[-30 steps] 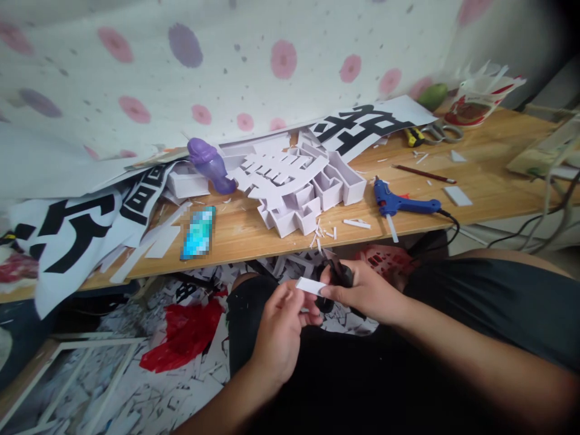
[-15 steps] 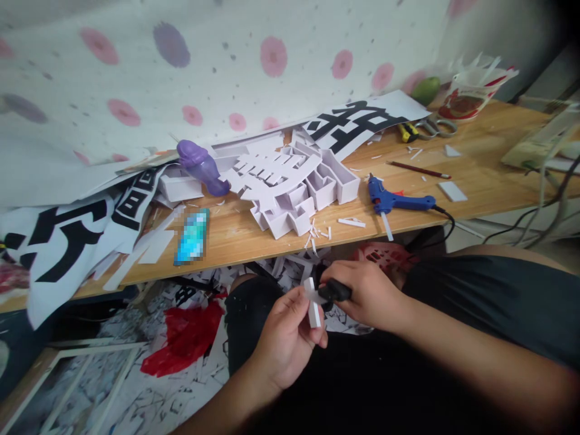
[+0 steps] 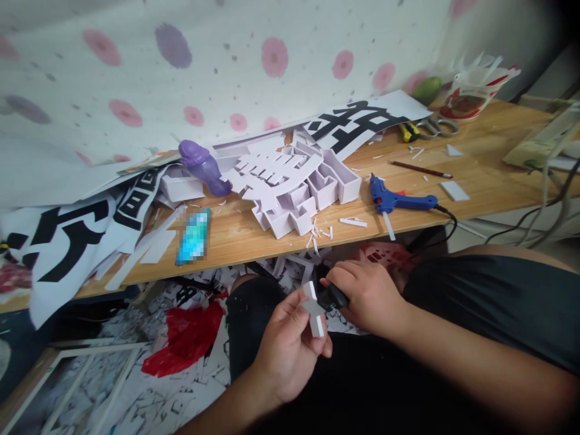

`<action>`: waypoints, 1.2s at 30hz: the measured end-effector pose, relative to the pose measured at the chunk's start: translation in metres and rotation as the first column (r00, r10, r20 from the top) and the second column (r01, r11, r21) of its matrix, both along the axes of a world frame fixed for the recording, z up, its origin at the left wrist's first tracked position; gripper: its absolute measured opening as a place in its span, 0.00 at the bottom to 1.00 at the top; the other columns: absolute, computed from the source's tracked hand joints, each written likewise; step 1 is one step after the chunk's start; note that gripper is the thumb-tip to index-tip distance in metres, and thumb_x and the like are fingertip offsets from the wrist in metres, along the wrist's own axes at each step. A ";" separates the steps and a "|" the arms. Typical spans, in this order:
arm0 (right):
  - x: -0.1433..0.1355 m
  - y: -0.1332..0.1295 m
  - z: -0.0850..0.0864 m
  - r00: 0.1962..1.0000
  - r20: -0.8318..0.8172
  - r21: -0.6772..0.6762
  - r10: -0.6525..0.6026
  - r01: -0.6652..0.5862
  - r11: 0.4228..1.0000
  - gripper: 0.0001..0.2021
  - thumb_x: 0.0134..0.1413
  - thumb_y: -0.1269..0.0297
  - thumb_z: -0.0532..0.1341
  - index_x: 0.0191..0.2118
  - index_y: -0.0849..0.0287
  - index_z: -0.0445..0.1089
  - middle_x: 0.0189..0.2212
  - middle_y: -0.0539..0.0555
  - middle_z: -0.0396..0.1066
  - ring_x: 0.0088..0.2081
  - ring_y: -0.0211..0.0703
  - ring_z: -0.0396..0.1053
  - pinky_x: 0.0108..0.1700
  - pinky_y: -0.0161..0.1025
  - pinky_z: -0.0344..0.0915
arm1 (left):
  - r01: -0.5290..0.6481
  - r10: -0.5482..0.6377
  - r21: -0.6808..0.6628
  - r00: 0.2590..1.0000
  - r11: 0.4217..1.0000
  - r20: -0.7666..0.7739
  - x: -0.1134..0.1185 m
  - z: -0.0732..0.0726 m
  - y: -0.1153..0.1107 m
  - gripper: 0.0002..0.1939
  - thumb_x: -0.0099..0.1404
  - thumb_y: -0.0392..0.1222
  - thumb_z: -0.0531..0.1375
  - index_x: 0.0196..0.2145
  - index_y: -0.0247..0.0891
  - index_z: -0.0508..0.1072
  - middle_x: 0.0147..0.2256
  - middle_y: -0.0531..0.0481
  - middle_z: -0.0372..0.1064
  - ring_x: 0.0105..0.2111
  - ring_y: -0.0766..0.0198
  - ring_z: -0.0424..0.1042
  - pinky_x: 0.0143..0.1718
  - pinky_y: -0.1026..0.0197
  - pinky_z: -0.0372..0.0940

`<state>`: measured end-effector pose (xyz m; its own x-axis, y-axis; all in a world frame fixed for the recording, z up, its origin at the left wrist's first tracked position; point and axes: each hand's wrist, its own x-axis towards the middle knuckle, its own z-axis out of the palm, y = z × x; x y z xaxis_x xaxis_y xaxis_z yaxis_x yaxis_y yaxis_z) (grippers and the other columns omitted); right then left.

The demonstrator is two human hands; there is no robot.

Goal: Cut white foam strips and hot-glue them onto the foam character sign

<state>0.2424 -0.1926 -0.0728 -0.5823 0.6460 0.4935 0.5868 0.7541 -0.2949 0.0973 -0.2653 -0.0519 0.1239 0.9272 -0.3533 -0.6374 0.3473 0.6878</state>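
Over my lap, my left hand (image 3: 294, 347) pinches a small white foam piece (image 3: 313, 311) between thumb and fingers. My right hand (image 3: 367, 293) is wrapped round a black-handled cutter (image 3: 334, 297), whose tip end is beside the white piece. The blade is too blurred to make out. Beyond both hands, a white hollow character form (image 3: 285, 193) lies on the wooden table (image 3: 231, 238). A blue glue gun (image 3: 403, 199) rests to its right with a white stick at its front.
A purple bottle (image 3: 203, 169), a phone-like item (image 3: 193, 235), printed character sheets (image 3: 357, 124), scissors (image 3: 437, 127), a pencil (image 3: 419, 169) and a tub (image 3: 471, 96) are on the table. Below are a red bag (image 3: 190, 338) and many scraps.
The white piece and my left hand have shifted slightly down. My right hand has turned a little, and less of the cutter's front end shows.
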 end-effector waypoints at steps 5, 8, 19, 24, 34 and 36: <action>-0.001 0.004 -0.004 1.000 0.009 -0.023 -0.023 0.023 0.999 0.10 0.56 0.68 0.52 0.27 0.63 0.65 0.23 0.52 0.63 0.25 0.38 0.60 0.29 0.36 0.46 | 0.021 -0.021 -0.011 0.999 1.000 0.026 0.001 -0.001 -0.001 0.11 0.59 0.46 0.60 0.29 0.35 0.66 0.16 0.56 0.58 0.15 0.74 0.54 0.18 0.68 0.59; -0.001 0.007 -0.005 0.999 0.020 -0.058 -0.036 0.037 0.998 0.07 0.54 0.68 0.54 0.27 0.62 0.65 0.23 0.51 0.64 0.26 0.38 0.61 0.29 0.36 0.46 | 0.044 -0.044 0.018 0.999 0.999 0.030 0.000 -0.003 0.000 0.11 0.60 0.45 0.59 0.27 0.34 0.65 0.16 0.56 0.59 0.15 0.74 0.55 0.19 0.68 0.61; -0.004 0.019 -0.013 0.977 0.194 -0.348 -0.084 0.149 0.926 0.02 0.46 0.71 0.58 0.26 0.60 0.63 0.24 0.49 0.68 0.26 0.37 0.65 0.26 0.33 0.46 | 0.110 -0.114 0.074 0.992 0.991 0.057 0.000 -0.010 -0.005 0.15 0.61 0.46 0.58 0.24 0.33 0.64 0.17 0.56 0.59 0.15 0.75 0.55 0.19 0.66 0.64; -0.003 0.006 -0.006 0.990 0.142 -0.362 -0.021 0.072 0.930 0.01 0.47 0.70 0.57 0.28 0.60 0.63 0.25 0.47 0.67 0.28 0.36 0.65 0.29 0.32 0.50 | 0.027 -0.028 0.019 0.998 0.999 0.059 -0.002 -0.006 -0.004 0.15 0.62 0.45 0.57 0.22 0.34 0.64 0.16 0.56 0.56 0.15 0.73 0.53 0.19 0.68 0.62; -0.002 0.000 -0.006 0.997 0.078 -0.113 0.001 0.007 0.994 0.06 0.52 0.68 0.53 0.26 0.61 0.62 0.23 0.50 0.64 0.24 0.38 0.61 0.28 0.36 0.45 | 0.011 -0.009 -0.030 0.999 0.999 0.051 -0.003 -0.007 -0.004 0.13 0.59 0.47 0.60 0.25 0.35 0.66 0.16 0.57 0.56 0.15 0.73 0.52 0.18 0.67 0.62; -0.003 0.001 -0.007 0.992 0.122 -0.154 -0.027 0.046 0.987 0.05 0.52 0.68 0.54 0.27 0.61 0.63 0.24 0.50 0.64 0.25 0.39 0.62 0.28 0.36 0.44 | 0.001 0.002 -0.054 0.999 0.999 0.054 -0.002 -0.007 -0.004 0.13 0.59 0.46 0.60 0.24 0.34 0.65 0.17 0.57 0.57 0.16 0.73 0.52 0.18 0.67 0.62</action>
